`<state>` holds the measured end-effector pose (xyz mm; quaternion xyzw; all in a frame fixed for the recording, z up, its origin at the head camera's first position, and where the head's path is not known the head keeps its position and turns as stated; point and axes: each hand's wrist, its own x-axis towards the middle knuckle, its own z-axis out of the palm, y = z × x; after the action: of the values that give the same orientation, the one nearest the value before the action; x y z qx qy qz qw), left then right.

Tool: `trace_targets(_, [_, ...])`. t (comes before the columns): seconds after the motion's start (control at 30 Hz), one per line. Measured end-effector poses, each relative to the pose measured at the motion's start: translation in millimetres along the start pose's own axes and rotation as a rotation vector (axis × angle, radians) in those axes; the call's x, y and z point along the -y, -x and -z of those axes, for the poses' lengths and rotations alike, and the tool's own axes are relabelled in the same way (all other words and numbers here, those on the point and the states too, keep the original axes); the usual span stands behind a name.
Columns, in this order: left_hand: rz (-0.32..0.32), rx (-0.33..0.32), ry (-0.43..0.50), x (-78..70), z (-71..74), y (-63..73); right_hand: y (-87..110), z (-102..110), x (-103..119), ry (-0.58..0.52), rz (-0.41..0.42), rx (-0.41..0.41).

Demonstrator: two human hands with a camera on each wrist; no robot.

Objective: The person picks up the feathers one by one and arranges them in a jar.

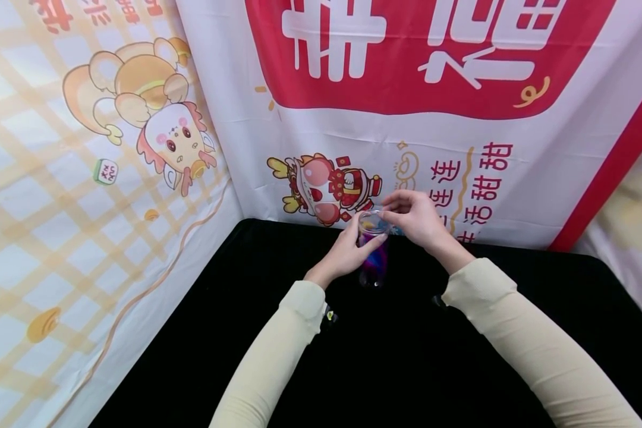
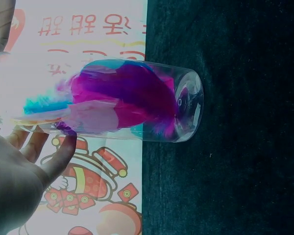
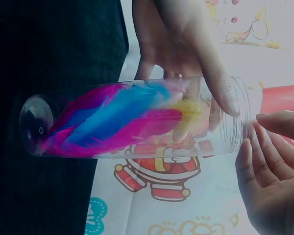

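Observation:
A clear plastic jar [image 1: 373,274] stands upright near the back of the black table, with several pink, purple and blue feathers [image 3: 117,117] inside it. A bit of yellow feather [image 3: 191,111] shows closer to the mouth. My left hand [image 1: 348,249] grips the jar just below its threaded neck, fingers on one side and thumb on the other. My right hand [image 1: 418,220] is at the mouth, its fingertips right at the rim. Between those fingertips no object shows. In the left wrist view the feathers [image 2: 120,95] fill the lower part of the jar.
The black tabletop [image 1: 385,356] spreads out in front of both arms. Right behind the jar hangs a white and red printed cloth [image 1: 321,131]. Another printed cloth [image 1: 101,238] with a yellow check closes off the left side.

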<state>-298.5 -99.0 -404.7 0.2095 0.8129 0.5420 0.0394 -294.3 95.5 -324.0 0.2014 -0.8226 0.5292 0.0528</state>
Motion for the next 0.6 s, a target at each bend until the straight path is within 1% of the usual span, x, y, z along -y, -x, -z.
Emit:
trace_targets(0.13, [0.016, 0.013, 0.008, -3.3, 1.7, 1.2, 0.0, -0.2, -1.4, -0.013, -0.012, 0.007])
trace_targets(0.23, [0.018, 0.000, -0.015, -2.7, 1.4, 3.2, 0.4, -0.2, -3.3, -0.016, -0.020, 0.021])
trace_targets(0.3, [0.012, -0.015, -0.031, -0.8, 0.5, 4.5, 2.0, 0.1, -3.7, -0.011, -0.011, 0.026])
trace_targets(0.43, [-0.008, -0.061, -0.070, 2.5, -0.8, 5.9, 8.0, 3.1, -3.5, 0.028, 0.053, 0.007])
trace_targets(0.5, [-0.012, -0.090, -0.093, 3.0, -0.4, 5.8, 12.9, 7.2, -3.5, 0.072, 0.097, -0.016])
trace_targets(0.6, [-0.019, -0.130, -0.119, 1.6, 2.6, 6.2, 22.4, 17.8, -7.0, 0.181, 0.193, -0.058])
